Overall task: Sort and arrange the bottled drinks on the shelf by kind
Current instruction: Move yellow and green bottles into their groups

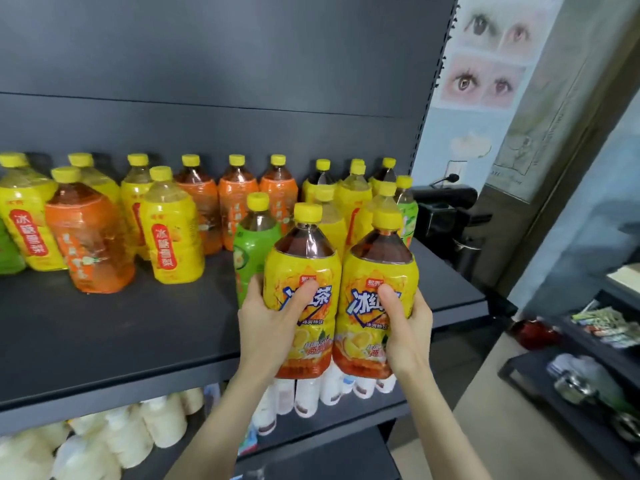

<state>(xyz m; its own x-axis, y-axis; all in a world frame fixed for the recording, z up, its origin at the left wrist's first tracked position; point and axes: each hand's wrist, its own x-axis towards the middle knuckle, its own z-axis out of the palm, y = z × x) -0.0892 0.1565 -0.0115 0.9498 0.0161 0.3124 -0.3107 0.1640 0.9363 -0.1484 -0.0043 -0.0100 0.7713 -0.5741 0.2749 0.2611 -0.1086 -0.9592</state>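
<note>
I have both hands up in front of the dark shelf (104,341), each wrapped around one iced-tea bottle. My left hand (273,327) clasps the left iced-tea bottle (303,271) from its left side, thumb pressed across the yellow label, fingers curled behind it. My right hand (407,327) clasps the right iced-tea bottle (379,268) the same way from its right side, thumb on the blue lettering. The two bottles stand upright and touch side by side, held just over the shelf's front edge; I cannot tell whether their bases rest on it. Just behind the left one stands a green-labelled bottle (254,244). Further back on the right is a cluster of yellow-labelled bottles (353,192). Along the back runs a row of orange-labelled bottles (239,199), and to the left stand a large orange bottle (88,237) and a yellow pear-drink bottle (173,233). White bottles (304,396) fill the lower shelf.
</note>
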